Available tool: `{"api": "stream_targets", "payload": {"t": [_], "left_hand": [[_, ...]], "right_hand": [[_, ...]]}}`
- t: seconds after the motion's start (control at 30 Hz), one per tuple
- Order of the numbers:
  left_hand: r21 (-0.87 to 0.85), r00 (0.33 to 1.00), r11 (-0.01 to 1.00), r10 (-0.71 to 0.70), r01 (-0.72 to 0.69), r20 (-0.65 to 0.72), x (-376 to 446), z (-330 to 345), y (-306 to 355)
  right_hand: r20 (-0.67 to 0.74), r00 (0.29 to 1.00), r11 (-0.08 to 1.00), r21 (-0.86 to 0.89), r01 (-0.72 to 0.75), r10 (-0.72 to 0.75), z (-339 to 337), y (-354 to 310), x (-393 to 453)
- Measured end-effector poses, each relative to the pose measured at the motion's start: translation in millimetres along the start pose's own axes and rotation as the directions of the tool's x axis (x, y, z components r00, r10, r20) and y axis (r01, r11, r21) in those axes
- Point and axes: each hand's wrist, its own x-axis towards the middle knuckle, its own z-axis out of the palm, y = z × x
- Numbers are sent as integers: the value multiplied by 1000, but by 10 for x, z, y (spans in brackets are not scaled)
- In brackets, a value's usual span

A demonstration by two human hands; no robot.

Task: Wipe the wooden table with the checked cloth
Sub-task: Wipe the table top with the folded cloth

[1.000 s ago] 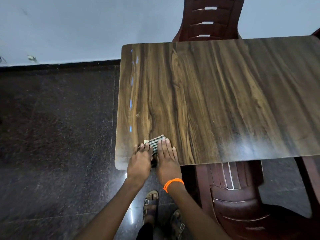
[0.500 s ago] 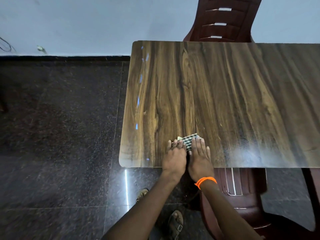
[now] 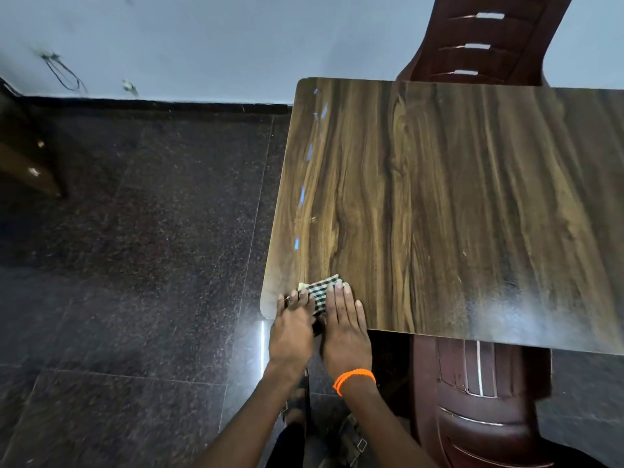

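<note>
The wooden table (image 3: 439, 197) fills the right half of the head view, and its near left corner lies just in front of me. A folded green-and-white checked cloth (image 3: 320, 291) lies on that corner by the near edge. My left hand (image 3: 292, 332) and my right hand (image 3: 344, 332) lie side by side with straight fingers pressing on the cloth. They cover its near part. An orange band circles my right wrist.
A dark red plastic chair (image 3: 483, 42) stands behind the table's far edge. Another one (image 3: 479, 400) is tucked under the near edge to my right. Dark polished stone floor (image 3: 135, 265) spreads to the left, with a brown furniture leg (image 3: 30, 170) at the far left.
Both hands slid the cloth right along the near edge, then back left towards the corner. The view shifted as my head moved.
</note>
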Motion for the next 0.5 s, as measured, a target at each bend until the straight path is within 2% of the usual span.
{"api": "stream_targets", "payload": {"t": [0.1,0.27,0.4,0.5], "left_hand": [[37,997,997,71,-73,41,-72,105,143],[-10,996,997,81,-82,-36,186,41,232],[-26,995,999,17,-19,-97,484,-198,-43],[-14,995,998,-63,63,-72,526,-237,-390]], "right_hand": [[8,1000,1000,-18,-22,22,-45,128,-122],[35,998,997,-45,-57,59,-136,183,154],[59,996,997,-48,-64,67,-106,-148,592],[59,998,999,-40,-15,17,15,-486,688]]}}
